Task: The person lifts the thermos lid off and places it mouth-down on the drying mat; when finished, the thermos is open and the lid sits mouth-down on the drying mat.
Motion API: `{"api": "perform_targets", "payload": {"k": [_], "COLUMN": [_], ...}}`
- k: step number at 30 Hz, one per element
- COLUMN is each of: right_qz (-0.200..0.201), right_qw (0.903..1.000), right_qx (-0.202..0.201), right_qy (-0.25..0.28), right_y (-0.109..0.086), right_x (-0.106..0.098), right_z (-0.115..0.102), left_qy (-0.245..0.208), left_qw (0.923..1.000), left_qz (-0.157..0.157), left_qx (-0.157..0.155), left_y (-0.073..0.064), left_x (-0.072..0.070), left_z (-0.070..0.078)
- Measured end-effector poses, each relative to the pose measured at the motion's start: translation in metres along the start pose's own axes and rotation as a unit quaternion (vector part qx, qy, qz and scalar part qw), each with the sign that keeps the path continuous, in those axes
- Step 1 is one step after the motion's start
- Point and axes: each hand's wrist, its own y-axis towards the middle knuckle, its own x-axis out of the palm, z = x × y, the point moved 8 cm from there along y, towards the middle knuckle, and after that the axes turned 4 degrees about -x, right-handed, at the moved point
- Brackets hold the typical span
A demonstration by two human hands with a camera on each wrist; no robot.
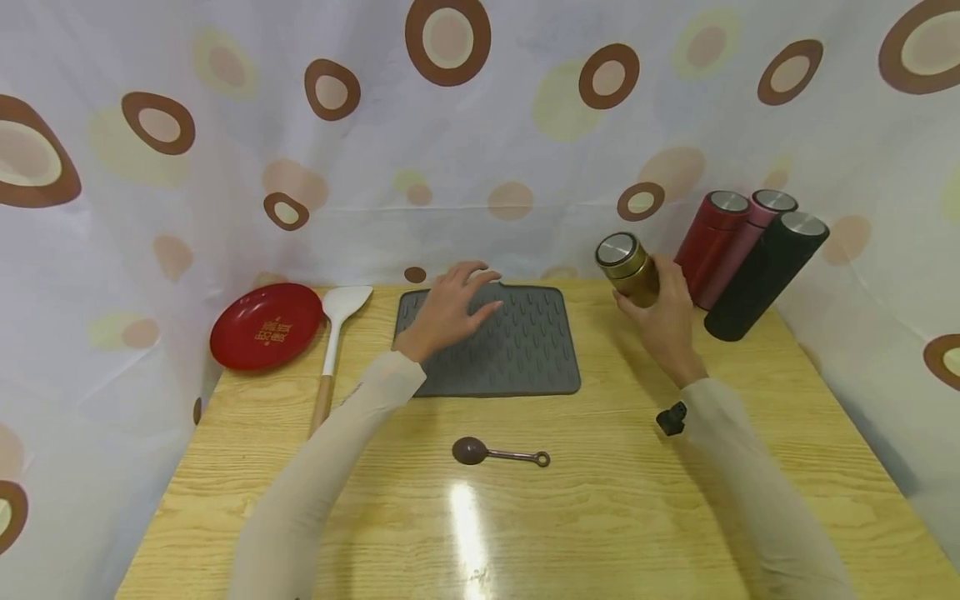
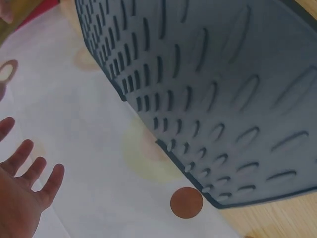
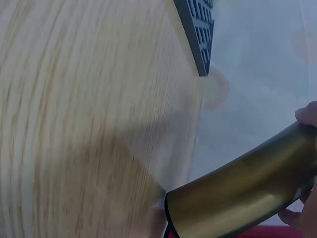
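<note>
My right hand (image 1: 666, 321) grips a gold thermos bottle (image 1: 633, 271) with a silver lid, near the back of the table. In the right wrist view the gold bottle (image 3: 242, 188) is tilted, and only the fingertips show at its far end. Above the dark grey ridged mat (image 1: 517, 350) hovers my left hand (image 1: 447, 308), its fingers spread and holding nothing. That same hand (image 2: 25, 193) appears at the left edge of the left wrist view, beside the mat (image 2: 208, 99).
Beside my right hand stand a red bottle (image 1: 712, 246), a pink bottle (image 1: 757, 225) and a black bottle (image 1: 765, 279). At left lie a red plate (image 1: 247, 333) and a white spatula (image 1: 335, 342) with a wooden handle. A brown spoon (image 1: 471, 451) lies in front of the mat.
</note>
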Motion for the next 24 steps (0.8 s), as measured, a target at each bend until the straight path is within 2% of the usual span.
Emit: {"api": "perform_targets", "payload": {"k": [9, 13, 20, 24], "right_qz": [-0.078, -0.107, -0.145, -0.157], "right_qw": [0.9938, 0.9873, 0.9718, 0.9612], "right_qx": [-0.076, -0.112, -0.176, -0.216], "right_qy": [-0.024, -0.034, -0.062, -0.07], "right_y": [-0.002, -0.003, -0.004, -0.007], "right_x": [0.033, 0.042, 0.058, 0.065], "right_z": [-0.037, -0.051, -0.076, -0.088], "left_qy": [-0.03, -0.043, -0.059, -0.068], "left_qw": [0.9994, 0.9991, 0.9976, 0.9963], "left_qz": [-0.02, -0.006, 0.031, 0.035], "left_qx": [-0.003, 0.0, 0.021, 0.038], "left_y": [0.007, 0.007, 0.01, 0.016], "left_x": [0.013, 0.013, 0.013, 0.015], "left_z": [0.017, 0.026, 0.037, 0.044]}}
